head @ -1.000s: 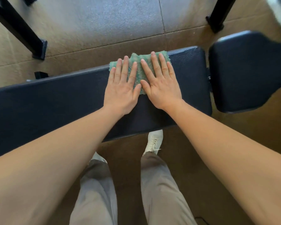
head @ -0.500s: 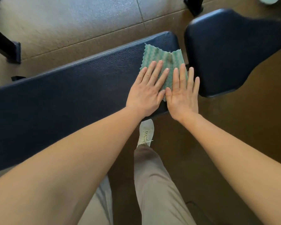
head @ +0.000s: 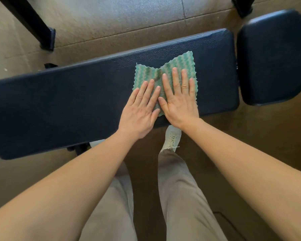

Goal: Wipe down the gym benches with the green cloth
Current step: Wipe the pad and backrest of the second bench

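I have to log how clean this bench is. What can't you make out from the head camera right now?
Head view:
- green cloth: near part hidden under the left hand and right hand.
- bench pad: surface beneath the cloth covered; left end cut by the frame edge.
- seat pad: right side cut by the frame edge.
- Dirt or moisture on the pads: too fine to tell.

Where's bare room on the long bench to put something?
The long bench is bare from its left end to the left hand, and in a narrow strip between the green cloth and its right end. Crowded where the right hand also presses the cloth.
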